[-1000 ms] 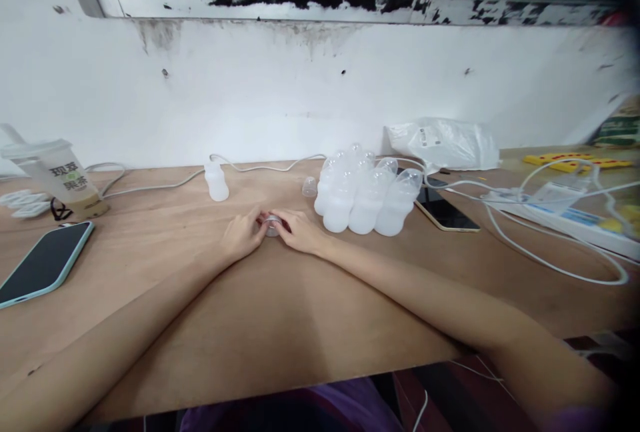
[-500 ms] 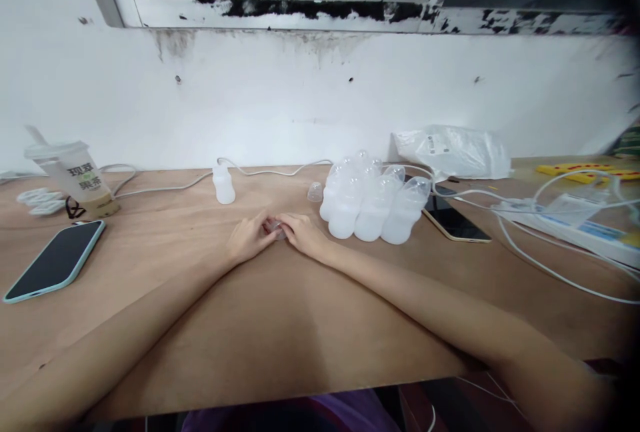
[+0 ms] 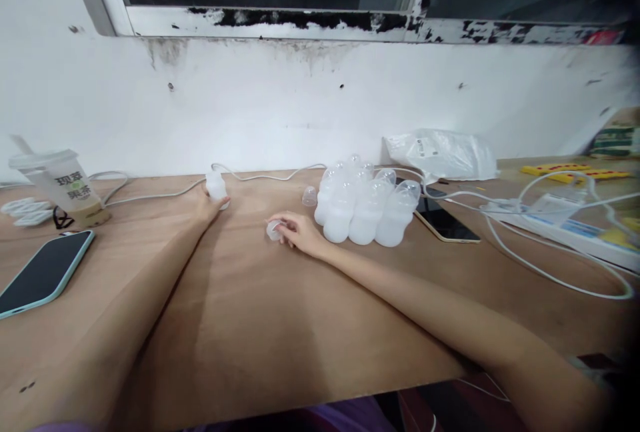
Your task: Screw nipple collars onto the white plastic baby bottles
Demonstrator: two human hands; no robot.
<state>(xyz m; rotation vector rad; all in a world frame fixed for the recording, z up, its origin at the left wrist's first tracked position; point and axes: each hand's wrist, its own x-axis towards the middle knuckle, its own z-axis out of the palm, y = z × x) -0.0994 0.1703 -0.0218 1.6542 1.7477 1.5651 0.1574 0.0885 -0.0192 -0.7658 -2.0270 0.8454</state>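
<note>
My left hand [image 3: 210,204] is wrapped round a small white bottle [image 3: 217,185] that stands upright near the back of the table, left of centre. Between the fingers of my right hand [image 3: 294,231] is a small clear cap [image 3: 274,230], held just above or on the wooden surface at the middle. A second clear cap [image 3: 309,196] sits on the table beyond my right hand. Right beside it, several white bottles with clear domed tops [image 3: 363,209] stand packed together.
A drink cup [image 3: 75,189], a coiled white cable [image 3: 27,211] and a phone [image 3: 47,272] lie left. At right are another phone [image 3: 445,219], a plastic bag [image 3: 440,154], a power strip [image 3: 570,229] with loose cables and yellow pieces [image 3: 575,171].
My left hand has left my right hand and moved left and back to the lone bottle, closing round it. The cap stays in my right hand. The view has shifted slightly.
</note>
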